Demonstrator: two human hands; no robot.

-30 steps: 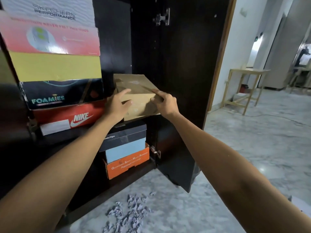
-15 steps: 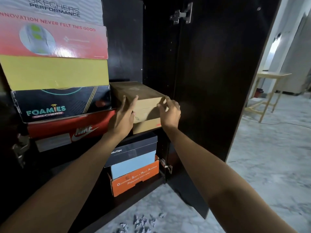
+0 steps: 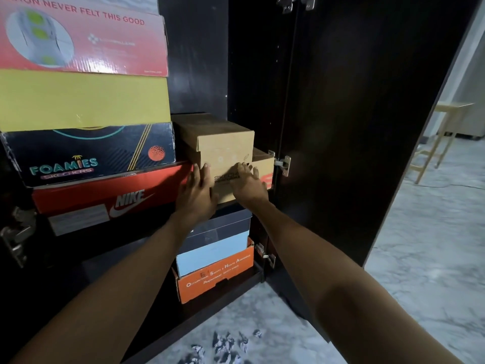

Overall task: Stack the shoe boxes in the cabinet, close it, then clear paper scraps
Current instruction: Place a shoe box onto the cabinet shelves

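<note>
1. Brown box [image 3: 223, 143] sits on the upper shelf of the cabinet [image 3: 199, 74], at the right end, just beside the stack on the left.
2. A second brown box [image 3: 262, 164] shows behind it on the right, partly hidden.
3. Left hand [image 3: 195, 194]: fingers straight, flat against the front face of the brown box at its left corner. It holds nothing.
4. Right hand [image 3: 248, 183]: fingers spread, pressed flat on the same face, over the printed label. It holds nothing.
5. Left stack, bottom to top: Nike box [image 3: 110, 198], Foamies box [image 3: 89, 153], yellow box [image 3: 84, 101], red box [image 3: 84, 40].
6. Lower shelf, below the hands: dark box [image 3: 223, 227] on a blue box [image 3: 212, 254] on an orange box [image 3: 215, 278].
7. Cabinet door [image 3: 354, 127] stands open to the right.
8. Paper scraps [image 3: 223, 345] lie on the marble floor [image 3: 433, 245] before the cabinet.
9. A wooden desk [image 3: 443, 127] stands well apart, far right.
</note>
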